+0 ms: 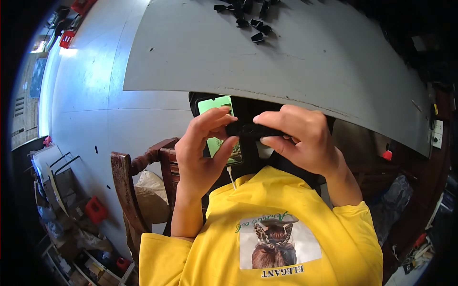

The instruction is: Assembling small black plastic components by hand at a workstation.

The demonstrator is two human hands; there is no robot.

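Between my two hands is a small black piece, held above my lap just off the table's near edge. My left hand pinches its left end between thumb and fingers. The thumb and bent fingers of my right hand close on its right end. Dark clothing behind the piece blurs its outline, so its exact kind cannot be told. Below my left hand a phone with a lit green screen lies on my lap, a white cable plugged into its lower end. My fingers partly cover the screen.
A grey table spans the front, with several small black parts at its far side. A wooden chair stands at my left. Beyond it, a red container sits among boxes on the tiled floor. A power socket is at far right.
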